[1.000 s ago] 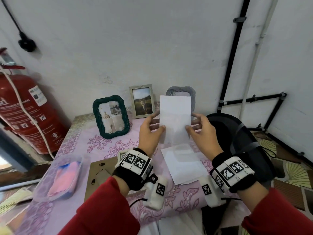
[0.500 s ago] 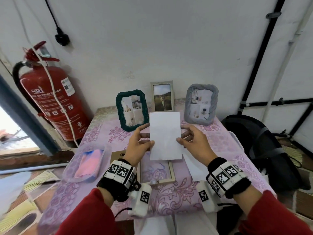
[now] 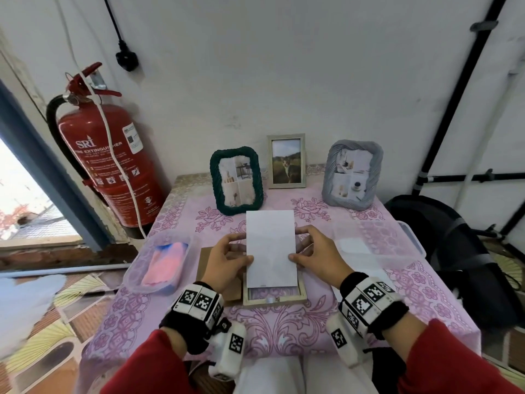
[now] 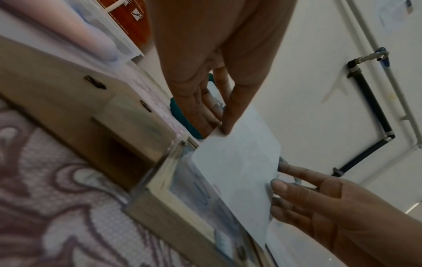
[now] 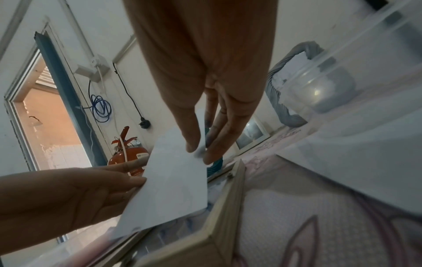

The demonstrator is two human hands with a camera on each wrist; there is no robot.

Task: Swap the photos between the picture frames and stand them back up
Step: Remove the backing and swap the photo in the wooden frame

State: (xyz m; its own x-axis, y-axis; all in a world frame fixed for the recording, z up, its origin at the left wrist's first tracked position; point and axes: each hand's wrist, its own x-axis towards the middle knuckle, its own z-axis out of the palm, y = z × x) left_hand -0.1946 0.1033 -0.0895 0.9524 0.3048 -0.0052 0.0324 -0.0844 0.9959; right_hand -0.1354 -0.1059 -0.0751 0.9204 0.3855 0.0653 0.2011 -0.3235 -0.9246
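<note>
A white photo (image 3: pixel 270 248), blank side up, is held tilted over an empty wooden frame (image 3: pixel 275 297) that lies face down on the pink tablecloth. My left hand (image 3: pixel 227 260) pinches the photo's left edge and my right hand (image 3: pixel 315 255) pinches its right edge. The photo's lower edge (image 4: pixel 230 196) dips into the frame (image 4: pixel 160 184) opening. The frame's brown backboard (image 3: pixel 207 260) lies to the left, partly under my left hand. Three frames stand by the wall: a green one (image 3: pixel 236 180), a slim wooden one with a cat photo (image 3: pixel 287 161), and a grey one (image 3: pixel 352 174).
A clear plastic tub (image 3: pixel 159 263) with a pink and blue cloth sits at the table's left. Another clear tub (image 3: pixel 377 243) sits at the right. A red fire extinguisher (image 3: pixel 113 160) stands left of the table, and a black bag (image 3: pixel 454 251) to the right.
Both hands have brought the photo down and toward me, from in front of the standing frames to the open frame lying on the table. The view has tipped downward.
</note>
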